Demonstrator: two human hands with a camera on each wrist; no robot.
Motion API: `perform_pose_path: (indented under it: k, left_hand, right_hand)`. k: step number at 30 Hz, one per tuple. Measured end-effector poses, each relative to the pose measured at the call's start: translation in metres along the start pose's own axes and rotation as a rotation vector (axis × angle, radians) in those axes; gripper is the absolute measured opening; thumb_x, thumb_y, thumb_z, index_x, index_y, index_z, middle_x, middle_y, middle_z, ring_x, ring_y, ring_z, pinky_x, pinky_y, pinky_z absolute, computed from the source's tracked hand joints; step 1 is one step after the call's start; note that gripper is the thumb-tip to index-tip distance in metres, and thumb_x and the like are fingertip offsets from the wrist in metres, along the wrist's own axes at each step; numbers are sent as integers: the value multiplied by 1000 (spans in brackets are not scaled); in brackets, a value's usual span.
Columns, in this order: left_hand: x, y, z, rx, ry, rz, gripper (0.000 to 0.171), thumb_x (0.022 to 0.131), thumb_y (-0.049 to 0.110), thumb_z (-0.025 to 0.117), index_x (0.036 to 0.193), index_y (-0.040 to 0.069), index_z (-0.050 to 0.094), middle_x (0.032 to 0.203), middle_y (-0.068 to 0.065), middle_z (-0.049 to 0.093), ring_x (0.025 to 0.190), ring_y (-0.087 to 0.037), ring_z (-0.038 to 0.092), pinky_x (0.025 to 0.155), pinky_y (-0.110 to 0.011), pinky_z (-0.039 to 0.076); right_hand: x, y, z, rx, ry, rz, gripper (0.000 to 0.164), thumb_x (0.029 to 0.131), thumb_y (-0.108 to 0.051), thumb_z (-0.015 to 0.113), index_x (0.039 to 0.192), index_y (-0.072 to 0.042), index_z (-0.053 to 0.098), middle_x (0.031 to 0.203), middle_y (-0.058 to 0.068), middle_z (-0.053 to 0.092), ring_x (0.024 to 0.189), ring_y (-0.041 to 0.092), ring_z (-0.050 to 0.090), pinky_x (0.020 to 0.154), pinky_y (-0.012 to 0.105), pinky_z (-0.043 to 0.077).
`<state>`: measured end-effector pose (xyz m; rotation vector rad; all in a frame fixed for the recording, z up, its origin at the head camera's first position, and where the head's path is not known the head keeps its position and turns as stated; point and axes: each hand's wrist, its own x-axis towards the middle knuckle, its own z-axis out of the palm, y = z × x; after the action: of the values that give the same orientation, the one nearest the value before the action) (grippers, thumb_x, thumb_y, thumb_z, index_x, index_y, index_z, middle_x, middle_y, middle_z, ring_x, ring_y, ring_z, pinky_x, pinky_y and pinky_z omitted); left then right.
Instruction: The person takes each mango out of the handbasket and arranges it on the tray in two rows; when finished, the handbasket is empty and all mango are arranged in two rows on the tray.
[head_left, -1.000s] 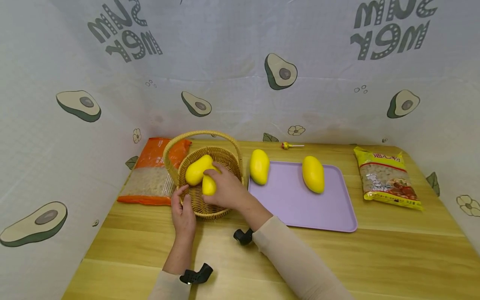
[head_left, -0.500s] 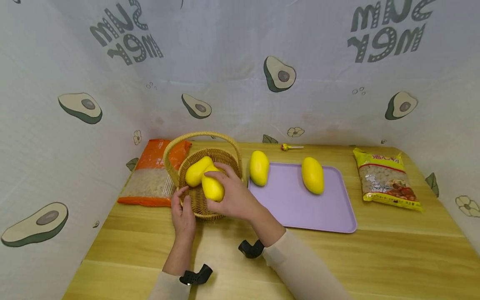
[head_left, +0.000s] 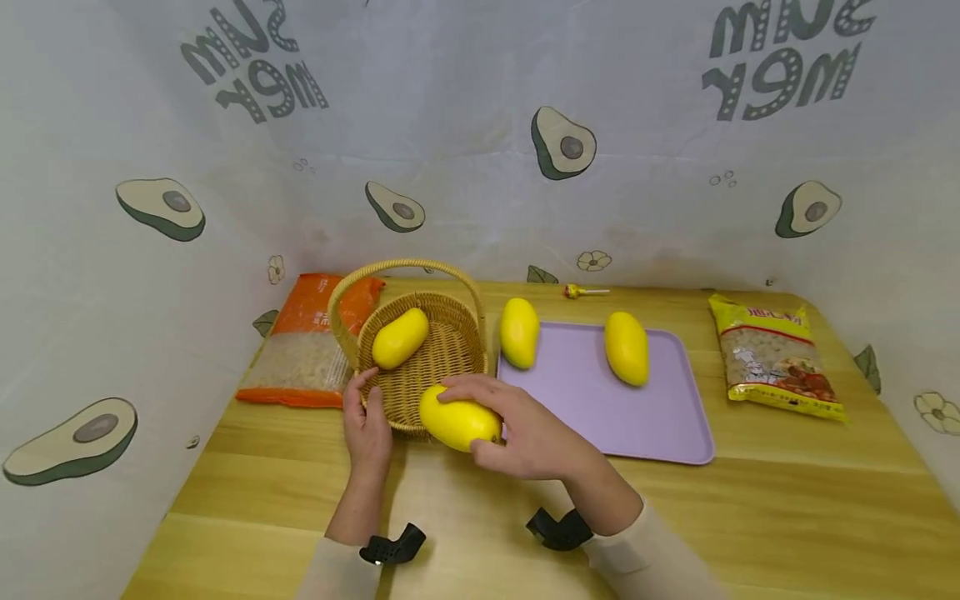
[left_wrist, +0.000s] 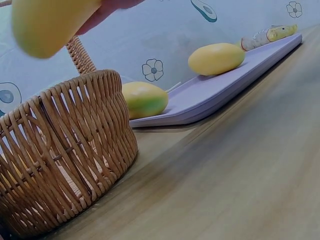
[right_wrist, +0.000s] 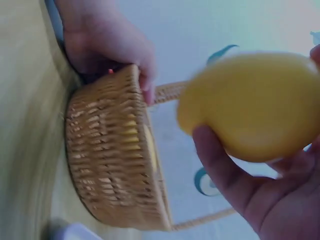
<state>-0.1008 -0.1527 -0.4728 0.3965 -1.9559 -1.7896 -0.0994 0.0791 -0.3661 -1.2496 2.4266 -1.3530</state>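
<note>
My right hand holds a yellow mango above the front right rim of the wicker basket. In the right wrist view the thumb lies along one side of this mango, and it stands higher than the basket. My left hand grips the basket's front left rim; the right wrist view has the left hand with a finger over the edge. Another mango lies inside the basket on the left. Beside the basket, one mango rests at the tray's left corner.
A lilac tray lies right of the basket, with a mango on its far right part. Behind it is a lollipop. An orange bag sits left of the basket, a yellow bag at the far right.
My right hand has lifted one mango out of the basket and brought it toward me and to the right. The left hand has stayed at the basket's rim.
</note>
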Motion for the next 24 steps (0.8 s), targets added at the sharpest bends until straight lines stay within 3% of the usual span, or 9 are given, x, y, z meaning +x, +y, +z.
perform_pose_path:
  k: [2,5,8,12,17,20,24]
  left_hand:
    - [0,0,1,-7,-5,-3,32,105,8,45,134,-1,55,151,-18,45,148,-31,32,119,-55,23]
    - [-1,0,1,-10,-3,-10,32,105,8,45,133,-2,55,150,-18,45,148,-31,31,120,-54,22]
    - [0,1,1,-11,2,-6,32,105,8,45,133,-2,55,151,-18,45,149,-31,31,120,-54,21]
    - [1,1,1,-20,3,1,32,104,8,46,133,-2,56,151,-18,45,149,-31,31,121,-54,20]
    - [-1,2,1,-21,0,-3,32,104,8,45,133,-3,55,152,-18,44,149,-31,30,121,-55,19]
    - [0,2,0,-14,-3,-2,32,105,8,45,133,-2,55,153,-18,43,150,-31,29,121,-55,19]
    - [0,0,0,-15,-2,4,32,104,8,45,133,-2,55,152,-19,44,149,-32,30,121,-55,20]
  right_hand:
    - [-8,0,-7,24,-55,-31,55,77,-12,59,132,-17,63,145,5,60,136,24,54,109,44,46]
    - [-19,3,-17,46,-147,-56,50,80,-9,56,129,-17,64,136,3,62,121,17,59,96,32,51]
    - [-28,6,-30,81,-237,-41,48,82,-5,53,127,-18,64,122,0,64,101,9,57,82,25,49]
    - [-41,9,-54,120,-300,28,44,87,-3,48,125,-18,64,103,-2,65,86,4,54,77,23,46]
    - [-58,14,-83,96,-210,139,39,94,-1,45,122,-17,66,109,-2,66,90,9,56,78,25,48]
    - [-66,21,-97,115,-107,223,35,98,-1,43,122,-13,65,114,7,65,88,12,60,75,28,54]
    - [-72,30,-110,219,29,325,33,101,-3,39,127,-3,60,121,23,57,87,13,65,69,37,61]
